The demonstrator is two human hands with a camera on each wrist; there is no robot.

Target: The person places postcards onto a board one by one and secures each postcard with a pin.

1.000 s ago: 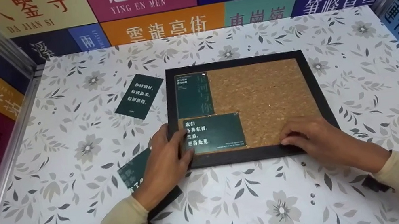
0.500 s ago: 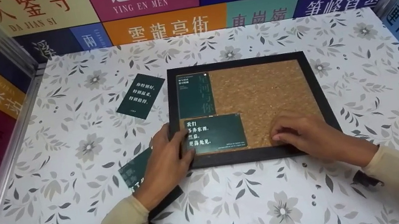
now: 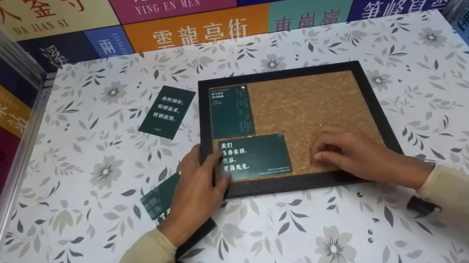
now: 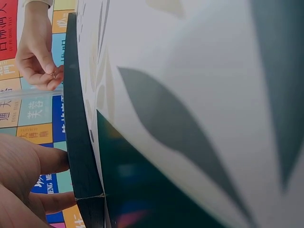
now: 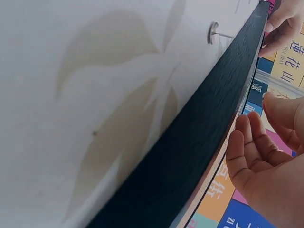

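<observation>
A black-framed corkboard [image 3: 321, 102] lies on the table. My left hand [image 3: 197, 181] rests on its lower left corner, the fingertips reaching the edge of a horizontal green card [image 3: 263, 157] with white writing. Above that card is an upright green card [image 3: 231, 112], with a small shiny tack [image 3: 242, 86] at its top right corner. Over the lower cork, right of the horizontal card, my right hand [image 3: 349, 150] pinches a tiny metal thumbtack [image 4: 54, 75] between thumb and fingertip, as the left wrist view shows.
A loose green card [image 3: 167, 112] lies left of the frame. Another green card [image 3: 157, 200] is partly hidden under my left forearm. In the right wrist view a thumbtack [image 5: 213, 33] lies on the floral table by the frame's front edge. Colourful panels [image 3: 197, 27] stand behind.
My right hand has moved left, from the lower frame edge over the cork toward the horizontal card. My left hand has stayed at the corner.
</observation>
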